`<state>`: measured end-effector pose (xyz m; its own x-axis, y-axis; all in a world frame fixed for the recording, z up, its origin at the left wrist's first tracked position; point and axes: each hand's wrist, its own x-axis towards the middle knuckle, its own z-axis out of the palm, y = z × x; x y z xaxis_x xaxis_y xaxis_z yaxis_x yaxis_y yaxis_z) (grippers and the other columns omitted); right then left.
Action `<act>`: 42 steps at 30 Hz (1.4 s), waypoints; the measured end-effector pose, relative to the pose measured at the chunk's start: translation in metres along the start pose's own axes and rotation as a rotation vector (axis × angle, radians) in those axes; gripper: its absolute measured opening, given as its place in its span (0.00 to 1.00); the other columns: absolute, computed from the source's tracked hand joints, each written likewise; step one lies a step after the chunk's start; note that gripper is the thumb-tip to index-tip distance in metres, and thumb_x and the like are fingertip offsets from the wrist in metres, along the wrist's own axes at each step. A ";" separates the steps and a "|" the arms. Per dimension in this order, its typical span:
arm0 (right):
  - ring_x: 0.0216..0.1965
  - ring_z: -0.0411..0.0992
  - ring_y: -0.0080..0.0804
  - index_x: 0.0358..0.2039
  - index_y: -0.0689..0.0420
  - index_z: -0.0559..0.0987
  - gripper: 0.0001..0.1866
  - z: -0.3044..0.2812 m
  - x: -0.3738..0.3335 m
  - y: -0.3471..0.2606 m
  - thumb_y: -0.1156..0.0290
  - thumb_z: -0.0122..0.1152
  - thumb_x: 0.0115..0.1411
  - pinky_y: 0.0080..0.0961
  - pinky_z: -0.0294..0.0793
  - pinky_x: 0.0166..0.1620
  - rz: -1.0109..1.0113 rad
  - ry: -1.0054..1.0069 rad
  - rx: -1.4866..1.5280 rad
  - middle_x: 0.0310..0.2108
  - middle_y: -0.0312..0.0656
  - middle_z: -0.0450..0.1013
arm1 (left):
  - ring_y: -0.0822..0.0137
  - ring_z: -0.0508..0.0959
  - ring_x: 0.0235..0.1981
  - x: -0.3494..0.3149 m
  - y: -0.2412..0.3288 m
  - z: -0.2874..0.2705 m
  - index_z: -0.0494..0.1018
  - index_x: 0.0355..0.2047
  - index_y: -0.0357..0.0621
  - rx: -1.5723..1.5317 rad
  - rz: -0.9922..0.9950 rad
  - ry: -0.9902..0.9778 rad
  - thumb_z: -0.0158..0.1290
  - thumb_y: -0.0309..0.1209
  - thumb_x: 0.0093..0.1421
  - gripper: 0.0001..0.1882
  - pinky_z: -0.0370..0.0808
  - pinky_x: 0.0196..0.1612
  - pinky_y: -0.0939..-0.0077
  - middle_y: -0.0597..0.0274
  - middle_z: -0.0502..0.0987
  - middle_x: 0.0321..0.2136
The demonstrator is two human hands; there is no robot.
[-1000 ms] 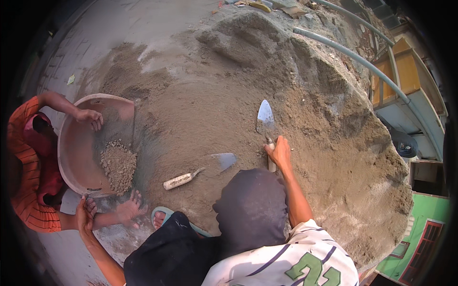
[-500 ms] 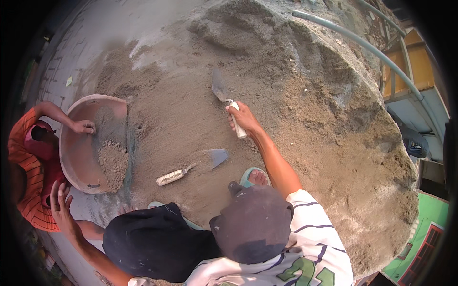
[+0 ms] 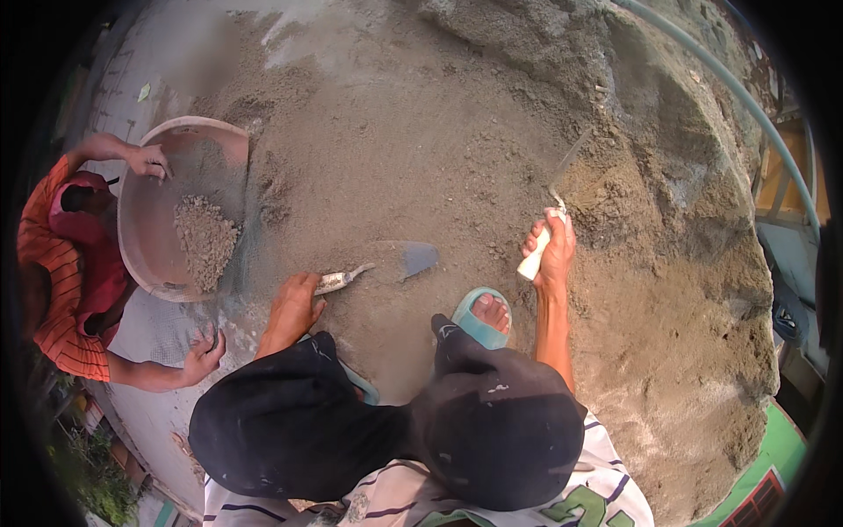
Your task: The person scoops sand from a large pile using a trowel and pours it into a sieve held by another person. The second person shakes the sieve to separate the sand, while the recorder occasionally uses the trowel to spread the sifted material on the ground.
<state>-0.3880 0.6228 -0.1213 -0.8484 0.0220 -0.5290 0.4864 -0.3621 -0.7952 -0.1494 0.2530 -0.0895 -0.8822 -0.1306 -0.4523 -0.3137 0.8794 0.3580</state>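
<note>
My right hand point(image 3: 555, 246) is closed round the pale handle of a trowel point(image 3: 543, 248). Its blade is seen nearly edge-on against the slope of a large sand heap point(image 3: 667, 290). A second trowel point(image 3: 334, 282) lies on the sand before my knees, its blade pointing right and partly coated with sand. My left hand point(image 3: 294, 307) is at the butt of that trowel's handle, fingers over its end and thumb below; the grip is partly hidden.
At left a co-worker in an orange striped shirt point(image 3: 53, 307) has one hand over a round basin point(image 3: 140, 246) with a mesh screen and lumpy sand point(image 3: 204, 237). Their other hand point(image 3: 204, 356) is low beside it. A grey pipe point(image 3: 729, 79) crosses at upper right. My sandalled foot point(image 3: 487, 316) stands on the sand.
My left hand has come from beside the co-worker to the lying trowel's handle. My right hand has carried its trowel rightward to the heap. The view has shifted.
</note>
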 end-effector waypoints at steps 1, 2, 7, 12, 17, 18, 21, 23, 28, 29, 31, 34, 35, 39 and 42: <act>0.13 0.64 0.22 0.41 0.53 0.67 0.09 0.013 -0.002 0.006 0.63 0.54 0.66 0.20 0.64 0.14 0.106 -0.148 -0.066 0.20 0.34 0.65 | 0.45 0.75 0.47 -0.001 0.002 0.007 0.72 0.46 0.40 0.007 -0.040 0.011 0.62 0.26 0.52 0.21 0.73 0.49 0.56 0.47 0.74 0.44; 0.14 0.63 0.21 0.44 0.54 0.70 0.11 0.022 -0.004 0.000 0.62 0.55 0.66 0.20 0.64 0.15 0.252 -0.214 -0.134 0.21 0.35 0.67 | 0.46 0.74 0.47 0.011 0.012 0.015 0.71 0.46 0.40 0.006 -0.044 0.018 0.63 0.26 0.52 0.20 0.73 0.48 0.56 0.48 0.74 0.43; 0.15 0.63 0.21 0.43 0.54 0.70 0.11 0.010 0.035 0.011 0.61 0.53 0.67 0.19 0.63 0.15 0.338 -0.271 -0.171 0.20 0.33 0.66 | 0.48 0.73 0.47 0.016 0.019 0.042 0.70 0.44 0.42 0.135 -0.045 0.062 0.63 0.26 0.49 0.21 0.72 0.47 0.58 0.51 0.72 0.43; 0.13 0.63 0.19 0.43 0.53 0.69 0.12 -0.104 0.016 -0.038 0.59 0.50 0.67 0.17 0.63 0.13 0.144 0.032 -0.125 0.18 0.32 0.65 | 0.42 0.75 0.43 0.018 0.033 0.023 0.69 0.43 0.41 0.008 -0.127 0.001 0.60 0.27 0.48 0.20 0.72 0.44 0.54 0.46 0.75 0.39; 0.17 0.68 0.25 0.37 0.51 0.64 0.07 -0.026 0.030 -0.006 0.70 0.53 0.63 0.24 0.72 0.18 0.086 -0.167 -0.098 0.22 0.36 0.67 | 0.35 0.77 0.37 -0.008 0.056 -0.010 0.67 0.39 0.38 -0.163 -0.237 -0.126 0.58 0.31 0.47 0.20 0.72 0.39 0.50 0.35 0.76 0.31; 0.17 0.68 0.25 0.36 0.52 0.64 0.08 0.012 0.041 -0.002 0.71 0.54 0.62 0.24 0.73 0.19 0.061 -0.285 -0.154 0.23 0.37 0.67 | 0.35 0.77 0.37 -0.018 0.056 -0.017 0.67 0.39 0.38 -0.152 -0.242 -0.137 0.58 0.31 0.47 0.20 0.72 0.39 0.50 0.35 0.76 0.31; 0.16 0.66 0.23 0.35 0.54 0.66 0.07 0.126 0.091 0.014 0.69 0.54 0.62 0.25 0.68 0.17 -0.012 -0.549 -0.309 0.21 0.35 0.65 | 0.36 0.77 0.37 -0.042 0.067 -0.031 0.69 0.39 0.40 -0.166 -0.315 -0.119 0.58 0.33 0.47 0.19 0.72 0.39 0.50 0.38 0.77 0.30; 0.15 0.65 0.22 0.35 0.55 0.67 0.08 0.188 0.118 0.004 0.66 0.54 0.63 0.25 0.68 0.16 0.085 -0.541 -0.164 0.19 0.34 0.64 | 0.37 0.77 0.36 -0.046 0.075 -0.038 0.69 0.38 0.39 -0.187 -0.336 -0.085 0.58 0.32 0.48 0.18 0.72 0.39 0.52 0.39 0.77 0.30; 0.14 0.64 0.22 0.33 0.54 0.68 0.09 0.198 0.209 -0.014 0.64 0.56 0.63 0.25 0.67 0.15 -0.131 -0.310 -0.082 0.17 0.33 0.63 | 0.49 0.76 0.33 -0.036 0.084 -0.037 0.67 0.38 0.37 -0.323 -0.353 -0.083 0.58 0.30 0.49 0.18 0.71 0.40 0.61 0.43 0.74 0.30; 0.14 0.64 0.22 0.33 0.54 0.68 0.09 0.176 0.208 -0.002 0.64 0.56 0.63 0.25 0.67 0.15 -0.094 -0.278 -0.056 0.17 0.33 0.63 | 0.52 0.74 0.32 -0.045 0.079 -0.031 0.66 0.38 0.37 -0.349 -0.341 -0.031 0.58 0.30 0.49 0.18 0.70 0.39 0.63 0.45 0.72 0.29; 0.14 0.63 0.22 0.32 0.53 0.67 0.09 0.132 0.208 -0.002 0.64 0.55 0.63 0.24 0.66 0.15 -0.030 -0.212 -0.009 0.18 0.33 0.63 | 0.57 0.72 0.31 -0.047 0.063 -0.020 0.66 0.38 0.38 -0.343 -0.313 -0.031 0.58 0.29 0.48 0.18 0.69 0.38 0.64 0.48 0.70 0.28; 0.14 0.63 0.22 0.33 0.53 0.68 0.08 0.077 0.178 0.002 0.65 0.55 0.64 0.24 0.65 0.15 0.101 -0.164 0.177 0.18 0.34 0.64 | 0.62 0.69 0.28 -0.079 0.016 0.016 0.65 0.36 0.39 -0.467 -0.307 0.086 0.58 0.28 0.49 0.17 0.68 0.34 0.67 0.56 0.67 0.25; 0.14 0.62 0.22 0.33 0.54 0.68 0.08 0.059 0.166 0.002 0.65 0.55 0.64 0.23 0.65 0.15 0.136 -0.158 0.250 0.18 0.34 0.64 | 0.64 0.68 0.27 -0.094 0.001 0.028 0.64 0.35 0.39 -0.529 -0.309 0.148 0.59 0.27 0.49 0.16 0.67 0.32 0.69 0.59 0.66 0.23; 0.14 0.61 0.21 0.29 0.49 0.65 0.10 -0.016 0.132 -0.015 0.63 0.55 0.63 0.22 0.63 0.16 0.125 -0.074 0.610 0.18 0.33 0.63 | 0.69 0.65 0.29 -0.128 -0.041 0.057 0.63 0.34 0.42 -0.584 -0.498 0.049 0.58 0.24 0.48 0.16 0.66 0.33 0.72 0.64 0.63 0.25; 0.14 0.61 0.21 0.30 0.49 0.65 0.09 -0.020 0.084 -0.021 0.63 0.54 0.64 0.22 0.64 0.16 0.136 -0.049 0.499 0.17 0.31 0.62 | 0.70 0.65 0.29 -0.166 -0.057 0.097 0.64 0.33 0.43 -0.686 -0.486 0.221 0.57 0.22 0.48 0.14 0.65 0.33 0.74 0.64 0.63 0.26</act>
<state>-0.4658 0.6509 -0.1549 -0.7991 -0.0952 -0.5936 0.4438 -0.7595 -0.4757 0.0494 0.2686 -0.1139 -0.6211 -0.5688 -0.5392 -0.7530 0.2422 0.6119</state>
